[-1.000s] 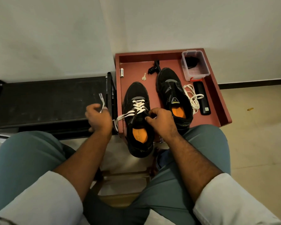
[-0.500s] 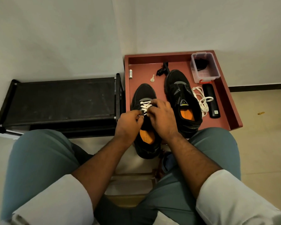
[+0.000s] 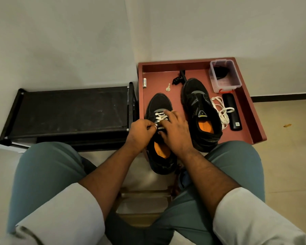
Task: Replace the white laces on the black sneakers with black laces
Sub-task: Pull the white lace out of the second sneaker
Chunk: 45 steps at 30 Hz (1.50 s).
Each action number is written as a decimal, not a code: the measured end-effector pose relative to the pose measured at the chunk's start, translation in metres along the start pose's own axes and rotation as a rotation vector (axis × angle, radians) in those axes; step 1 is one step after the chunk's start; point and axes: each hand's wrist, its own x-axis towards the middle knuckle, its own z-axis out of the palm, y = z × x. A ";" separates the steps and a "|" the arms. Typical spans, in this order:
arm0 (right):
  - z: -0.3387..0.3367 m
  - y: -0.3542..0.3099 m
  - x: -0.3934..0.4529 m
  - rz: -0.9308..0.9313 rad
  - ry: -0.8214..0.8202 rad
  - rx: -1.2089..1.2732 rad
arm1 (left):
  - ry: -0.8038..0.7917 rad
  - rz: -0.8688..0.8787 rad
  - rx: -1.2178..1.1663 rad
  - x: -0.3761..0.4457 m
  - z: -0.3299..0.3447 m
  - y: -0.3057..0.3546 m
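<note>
Two black sneakers with orange insoles lie on a red tray (image 3: pixel 254 124). The left sneaker (image 3: pixel 158 103) carries a white lace (image 3: pixel 160 117) crossed over its tongue. My left hand (image 3: pixel 140 134) pinches that lace at the eyelets. My right hand (image 3: pixel 177 131) lies over the sneaker's tongue, its fingers bent at the lace; whether it grips the lace is hidden. The right sneaker (image 3: pixel 200 110) has no lace. A loose white lace (image 3: pixel 222 112) lies coiled beside it. A dark bundle sits in a clear plastic box (image 3: pixel 223 76) at the tray's back right.
A black low shelf (image 3: pixel 69 110) stands left of the tray. On the tray lie a small key (image 3: pixel 168 88), a white battery (image 3: pixel 144 82), a black clip-like item (image 3: pixel 178 79) and a black oblong case (image 3: pixel 232 112). My knees frame the near sneaker.
My left hand, which held the lace end out to the left a second ago, has come back to the sneaker's eyelets. My right hand has slid forward over the tongue.
</note>
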 end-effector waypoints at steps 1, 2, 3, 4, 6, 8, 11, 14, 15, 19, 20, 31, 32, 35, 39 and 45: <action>0.000 -0.002 0.000 0.011 0.020 -0.009 | -0.007 0.002 -0.007 0.000 -0.001 0.000; 0.000 -0.002 0.001 0.021 0.043 -0.019 | -0.011 0.002 -0.015 0.000 -0.002 0.000; 0.000 0.000 0.001 0.032 0.058 -0.031 | -0.013 0.000 -0.023 0.000 -0.002 0.000; -0.001 0.003 0.001 0.045 0.060 -0.047 | -0.012 -0.004 -0.028 0.001 -0.002 -0.001; -0.003 0.005 0.001 0.081 0.033 -0.059 | -0.010 -0.005 -0.037 0.001 -0.001 -0.003; -0.004 0.000 0.000 0.054 -0.025 -0.097 | -0.017 -0.003 -0.052 0.001 0.000 -0.003; -0.003 -0.005 0.001 0.024 -0.029 -0.117 | -0.030 0.004 -0.067 0.000 -0.002 -0.004; -0.003 0.001 0.004 0.103 0.019 -0.077 | -0.010 -0.005 -0.086 0.000 -0.003 -0.007; -0.002 0.001 0.004 0.102 0.007 -0.065 | -0.005 -0.007 -0.093 0.000 -0.002 -0.008; 0.001 -0.001 0.003 0.035 -0.013 0.010 | -0.019 0.007 -0.116 -0.001 -0.001 -0.007; 0.002 0.000 0.002 0.068 0.019 0.068 | -0.019 0.008 -0.126 -0.001 0.000 -0.008; 0.002 0.000 -0.003 0.029 0.101 -0.182 | -0.020 -0.015 -0.137 -0.001 -0.001 -0.008; 0.007 -0.002 -0.003 0.026 0.066 -0.200 | -0.025 -0.010 -0.127 -0.002 -0.002 -0.007; 0.015 0.000 -0.002 -0.017 0.050 -0.220 | -0.028 0.029 -0.077 -0.004 -0.004 -0.006; 0.004 0.008 0.000 0.068 0.185 0.052 | -0.018 0.048 -0.056 -0.006 -0.004 -0.006; -0.031 0.042 -0.003 0.360 0.487 0.290 | -0.015 0.041 -0.073 -0.008 -0.005 -0.008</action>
